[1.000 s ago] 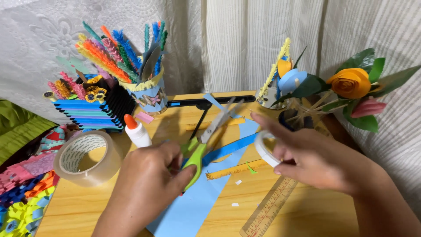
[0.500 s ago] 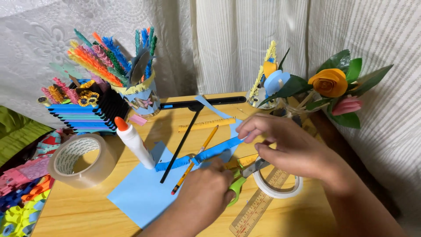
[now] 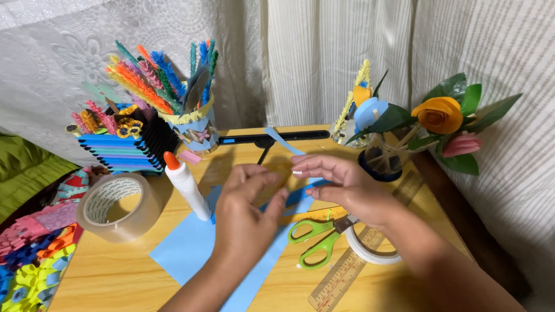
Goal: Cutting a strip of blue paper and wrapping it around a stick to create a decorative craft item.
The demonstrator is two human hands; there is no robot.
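My left hand (image 3: 248, 211) is curled over a light blue paper sheet (image 3: 182, 251), its thumb and fingers pinching one end of a darker blue paper strip (image 3: 302, 195). My right hand (image 3: 344, 188) holds the strip's other end under its thumb, and a small white bit of tape (image 3: 296, 172) sticks to a fingertip. Green-handled scissors (image 3: 318, 237) lie on the table just below the hands, held by neither. A white tape roll (image 3: 370, 254) sits partly under my right wrist.
A glue bottle with an orange cap (image 3: 186, 185) stands left of my left hand. A clear tape roll (image 3: 113, 205), a wooden ruler (image 3: 344, 274), a cup of coloured paper sticks (image 3: 191, 124), a jar of paper flowers (image 3: 399, 147) and a black bar (image 3: 272, 137) ring the wooden table (image 3: 115, 277).
My left hand has let go of the green scissors, which now lie on the table. Both hands have come together at the blue strip, and the white tape roll now lies by my right wrist.
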